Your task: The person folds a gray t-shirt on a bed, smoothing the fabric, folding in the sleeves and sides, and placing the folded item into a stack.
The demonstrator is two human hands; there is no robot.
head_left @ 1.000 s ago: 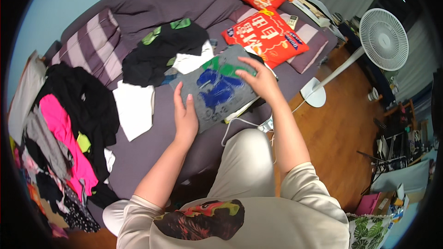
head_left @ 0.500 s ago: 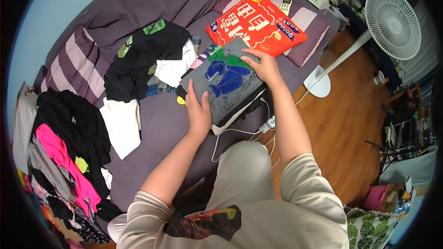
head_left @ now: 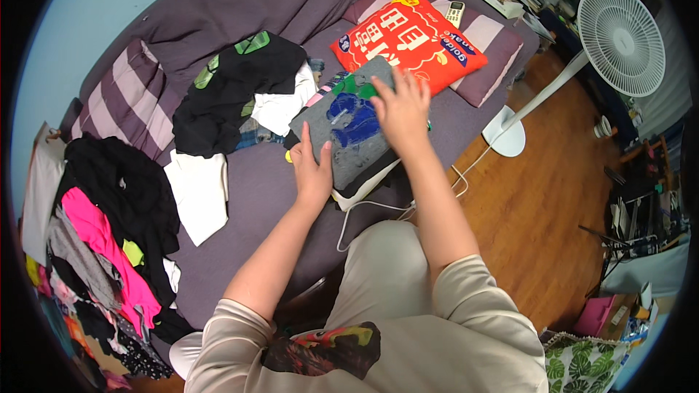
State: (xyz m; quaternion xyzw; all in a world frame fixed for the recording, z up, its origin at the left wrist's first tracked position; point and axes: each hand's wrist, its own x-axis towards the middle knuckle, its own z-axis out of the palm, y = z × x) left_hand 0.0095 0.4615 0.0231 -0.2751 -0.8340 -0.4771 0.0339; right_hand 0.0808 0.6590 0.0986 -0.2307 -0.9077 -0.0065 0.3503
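A folded grey garment (head_left: 309,118) with a blue and green print lies on top of a small stack of folded clothes on the sofa, in front of me. A white layer (head_left: 364,185) shows under it at the near edge. My left hand (head_left: 314,178) rests along the stack's left side, its fingers stretched out. Over the right side, my right hand (head_left: 405,113) is open with its fingers spread, at the garment's edge and partly covering it. Whether its fingertips press on the cloth, I cannot tell.
Black clothing (head_left: 218,113) and a white cloth (head_left: 196,196) lie left of the stack. A heap of clothes (head_left: 120,175) hangs at the far left. Red cushions (head_left: 393,33) sit behind. A white fan (head_left: 619,40) stands on the right, and a white cable (head_left: 349,222) runs beside my knee.
My right hand has shifted from gripping the garment's right edge to lying spread over it. The left hand stays at the left side. The view has shifted slightly.
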